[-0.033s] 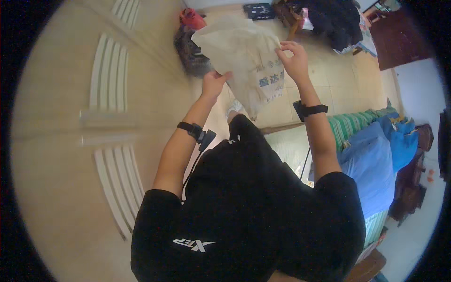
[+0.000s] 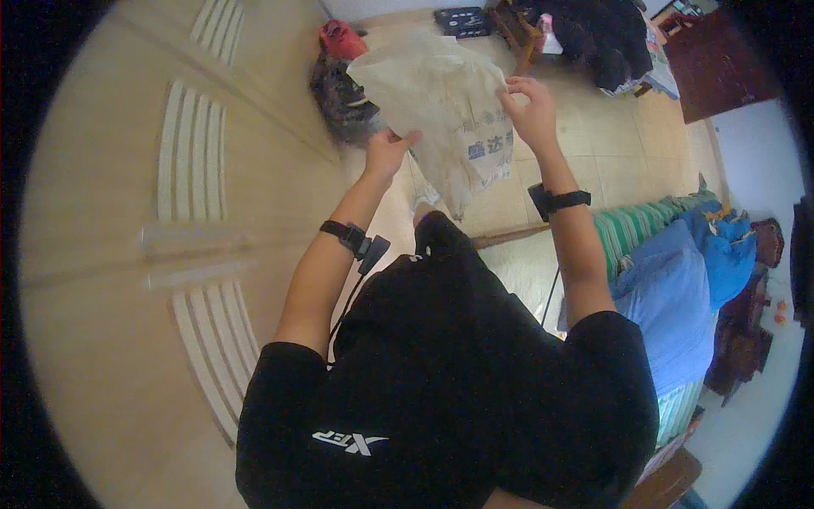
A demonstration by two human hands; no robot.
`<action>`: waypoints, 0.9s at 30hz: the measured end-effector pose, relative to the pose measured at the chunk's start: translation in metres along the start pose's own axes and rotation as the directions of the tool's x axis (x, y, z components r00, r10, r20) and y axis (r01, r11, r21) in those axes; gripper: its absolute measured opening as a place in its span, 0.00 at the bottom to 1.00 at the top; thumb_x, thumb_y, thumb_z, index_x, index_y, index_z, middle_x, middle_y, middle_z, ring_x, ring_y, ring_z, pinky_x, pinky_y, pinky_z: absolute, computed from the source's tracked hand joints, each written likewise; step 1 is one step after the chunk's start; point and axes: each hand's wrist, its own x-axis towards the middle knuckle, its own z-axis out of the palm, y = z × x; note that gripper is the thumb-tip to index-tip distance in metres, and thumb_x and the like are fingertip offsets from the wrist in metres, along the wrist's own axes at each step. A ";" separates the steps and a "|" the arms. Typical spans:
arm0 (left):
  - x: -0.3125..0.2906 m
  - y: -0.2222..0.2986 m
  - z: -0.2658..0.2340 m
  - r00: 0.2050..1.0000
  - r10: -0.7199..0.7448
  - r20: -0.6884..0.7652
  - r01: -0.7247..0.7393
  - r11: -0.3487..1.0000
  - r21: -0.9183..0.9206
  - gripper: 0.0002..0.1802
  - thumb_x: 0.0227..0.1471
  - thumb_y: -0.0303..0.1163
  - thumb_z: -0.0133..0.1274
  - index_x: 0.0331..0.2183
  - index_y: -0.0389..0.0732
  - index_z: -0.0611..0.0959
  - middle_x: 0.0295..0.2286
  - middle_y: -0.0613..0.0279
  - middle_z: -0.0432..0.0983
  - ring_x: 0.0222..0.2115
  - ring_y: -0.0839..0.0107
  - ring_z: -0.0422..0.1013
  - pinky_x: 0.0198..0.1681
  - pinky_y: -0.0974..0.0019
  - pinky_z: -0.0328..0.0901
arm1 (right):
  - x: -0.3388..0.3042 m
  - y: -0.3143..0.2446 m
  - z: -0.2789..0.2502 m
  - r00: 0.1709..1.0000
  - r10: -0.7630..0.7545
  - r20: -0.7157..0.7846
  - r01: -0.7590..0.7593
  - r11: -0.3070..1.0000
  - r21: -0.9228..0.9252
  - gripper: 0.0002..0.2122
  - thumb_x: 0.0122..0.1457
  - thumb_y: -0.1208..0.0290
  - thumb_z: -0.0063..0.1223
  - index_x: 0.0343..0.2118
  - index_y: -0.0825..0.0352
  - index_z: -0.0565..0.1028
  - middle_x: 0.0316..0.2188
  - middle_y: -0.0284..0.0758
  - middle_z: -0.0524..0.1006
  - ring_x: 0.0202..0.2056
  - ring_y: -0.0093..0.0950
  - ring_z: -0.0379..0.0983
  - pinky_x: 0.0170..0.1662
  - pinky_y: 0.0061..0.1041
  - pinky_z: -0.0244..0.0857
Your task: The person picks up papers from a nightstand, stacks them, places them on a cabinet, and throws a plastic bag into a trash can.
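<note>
A thin whitish plastic bag (image 2: 441, 102) with blue print hangs spread out in front of me. My left hand (image 2: 391, 153) is closed on its lower left side, thumb laid over the plastic. Up at the bag's right edge, my right hand (image 2: 532, 103) pinches it between thumb and fingertips. The bag looks creased and limp, narrowing to a point at the bottom. Dark straps with small black devices sit on both my forearms.
A pale wardrobe (image 2: 110, 195) with slatted panels lines the left. Behind the bag are a dark bag (image 2: 339, 102) and a red item (image 2: 342, 40). A bed with blue cloth (image 2: 666, 297) stands right; dark clothes (image 2: 598, 38) are piled at the far right.
The wardrobe's panels and handles sit slightly lower in the view, and the red item and dark bag have shifted a little left. Both hands keep their hold on the plastic bag.
</note>
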 end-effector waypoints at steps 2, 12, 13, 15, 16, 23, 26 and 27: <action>-0.002 0.001 -0.005 0.999 -0.033 0.034 0.031 0.998 0.048 0.15 0.43 0.34 0.63 0.31 0.33 0.81 0.27 0.64 0.77 0.27 0.76 0.69 0.33 0.70 0.63 | -0.012 -0.006 -0.002 0.999 0.035 -0.009 -0.035 0.999 0.008 0.07 0.46 0.70 0.61 0.23 0.67 0.77 0.36 0.37 0.78 0.40 0.35 0.72 0.45 0.30 0.63; 0.033 0.006 -0.005 0.959 -0.104 0.262 0.097 0.995 0.037 0.10 0.44 0.30 0.61 0.27 0.32 0.82 0.23 0.65 0.77 0.23 0.79 0.69 0.27 0.72 0.62 | -0.020 -0.018 -0.005 0.959 0.284 -0.018 -0.284 0.955 -0.082 0.08 0.45 0.67 0.61 0.24 0.67 0.77 0.35 0.39 0.78 0.40 0.36 0.73 0.45 0.32 0.64; 0.035 0.005 -0.005 0.949 -0.116 0.293 0.108 0.993 0.043 0.10 0.44 0.30 0.61 0.27 0.32 0.82 0.23 0.65 0.77 0.23 0.79 0.69 0.27 0.72 0.62 | -0.019 -0.019 -0.005 0.949 0.315 -0.030 -0.316 0.948 -0.045 0.09 0.45 0.67 0.61 0.24 0.68 0.77 0.35 0.39 0.78 0.39 0.36 0.73 0.45 0.31 0.65; 0.038 0.021 -0.005 0.930 -0.097 0.356 0.145 0.983 -0.110 0.10 0.44 0.29 0.60 0.28 0.32 0.82 0.23 0.65 0.77 0.22 0.80 0.69 0.26 0.73 0.62 | -0.022 -0.023 -0.004 0.928 0.367 -0.063 -0.369 0.929 -0.019 0.10 0.45 0.66 0.61 0.24 0.68 0.77 0.35 0.39 0.78 0.39 0.36 0.73 0.44 0.31 0.65; 0.038 0.034 -0.008 0.911 -0.181 0.369 0.159 0.983 0.090 0.13 0.46 0.33 0.60 0.31 0.32 0.82 0.29 0.63 0.78 0.27 0.78 0.69 0.32 0.74 0.62 | -0.025 -0.027 -0.003 0.919 0.384 -0.091 -0.388 0.921 -0.040 0.10 0.45 0.66 0.60 0.24 0.68 0.77 0.34 0.39 0.78 0.38 0.36 0.74 0.44 0.30 0.65; 0.059 0.075 -0.022 0.915 -0.027 0.402 0.002 0.998 0.062 0.10 0.49 0.32 0.58 0.27 0.33 0.83 0.22 0.67 0.76 0.21 0.80 0.66 0.26 0.73 0.61 | 0.006 -0.064 -0.001 0.817 0.550 -0.174 -0.554 0.832 0.028 0.10 0.45 0.66 0.60 0.25 0.69 0.77 0.33 0.39 0.78 0.38 0.36 0.74 0.45 0.31 0.65; 0.056 0.057 -0.013 0.909 0.006 0.418 -0.095 0.977 0.192 0.13 0.50 0.34 0.57 0.24 0.33 0.82 0.19 0.70 0.74 0.19 0.80 0.64 0.24 0.72 0.60 | -0.004 -0.069 -0.022 0.789 0.588 -0.177 -0.596 0.803 0.012 0.11 0.47 0.64 0.60 0.27 0.68 0.78 0.34 0.39 0.78 0.39 0.36 0.74 0.44 0.30 0.66; 0.045 0.060 -0.008 0.915 0.113 0.387 -0.162 0.982 0.098 0.17 0.50 0.37 0.57 0.18 0.34 0.76 0.15 0.71 0.68 0.17 0.81 0.59 0.20 0.70 0.56 | -0.005 -0.074 -0.026 0.771 0.607 -0.190 -0.619 0.785 -0.004 0.12 0.47 0.64 0.60 0.29 0.68 0.78 0.35 0.40 0.78 0.39 0.35 0.74 0.44 0.30 0.66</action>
